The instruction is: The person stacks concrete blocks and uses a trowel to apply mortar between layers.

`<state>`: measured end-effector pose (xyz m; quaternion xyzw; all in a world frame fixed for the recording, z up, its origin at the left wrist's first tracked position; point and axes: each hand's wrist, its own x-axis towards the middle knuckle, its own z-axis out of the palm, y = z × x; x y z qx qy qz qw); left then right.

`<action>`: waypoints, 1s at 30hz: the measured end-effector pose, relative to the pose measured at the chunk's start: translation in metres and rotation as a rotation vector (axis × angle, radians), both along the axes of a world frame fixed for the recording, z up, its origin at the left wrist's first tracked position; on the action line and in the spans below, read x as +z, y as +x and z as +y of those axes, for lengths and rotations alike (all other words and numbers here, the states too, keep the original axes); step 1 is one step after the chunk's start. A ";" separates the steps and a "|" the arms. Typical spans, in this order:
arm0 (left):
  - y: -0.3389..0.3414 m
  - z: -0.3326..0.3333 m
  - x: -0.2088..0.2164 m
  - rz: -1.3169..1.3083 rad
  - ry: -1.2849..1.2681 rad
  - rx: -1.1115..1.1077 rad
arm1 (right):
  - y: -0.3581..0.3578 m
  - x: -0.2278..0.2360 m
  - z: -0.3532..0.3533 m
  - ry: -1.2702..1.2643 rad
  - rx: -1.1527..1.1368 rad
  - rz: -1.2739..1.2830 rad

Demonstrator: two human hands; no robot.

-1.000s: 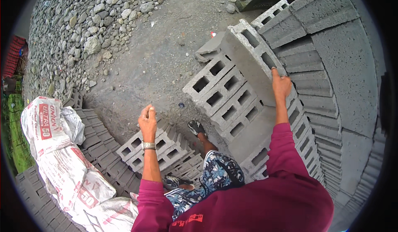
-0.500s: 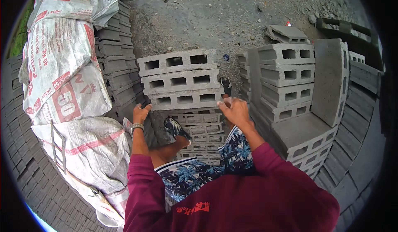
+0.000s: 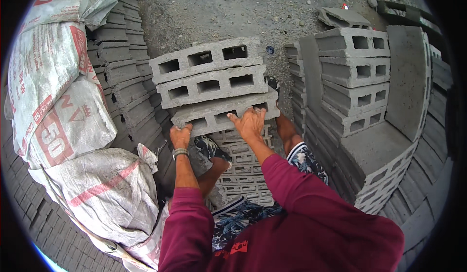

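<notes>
A grey hollow concrete block is tilted out from the near side of a small stack, apart from its neighbour along its upper edge. My left hand grips its left end, the thumb side up at the corner. The fingers of my right hand are hooked into its holes, right of the middle. Just beyond it lie a second block and a third block, both with three holes facing me. Below the held block, more hollow blocks run down between my legs.
On the left, white cement sacks cover stacked blocks. To the right stands a pile of blocks, with one upright block on its edge. Gravelly ground stretches ahead, with a loose block there.
My right hand has shifted from the block's right end to its holes. The nearest block has tipped away from the stack. My left hand has stayed at the left end.
</notes>
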<state>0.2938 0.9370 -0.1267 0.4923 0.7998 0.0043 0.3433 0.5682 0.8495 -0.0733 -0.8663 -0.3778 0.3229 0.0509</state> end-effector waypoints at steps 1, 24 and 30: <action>0.017 -0.021 0.011 0.032 0.006 0.032 | 0.011 -0.004 -0.010 -0.006 -0.003 0.011; 0.318 0.007 0.479 0.073 0.417 -0.554 | 0.241 0.347 -0.086 0.328 -0.376 0.092; 0.524 0.060 0.471 -0.090 0.482 -1.047 | 0.345 0.353 -0.112 0.400 -0.814 -0.192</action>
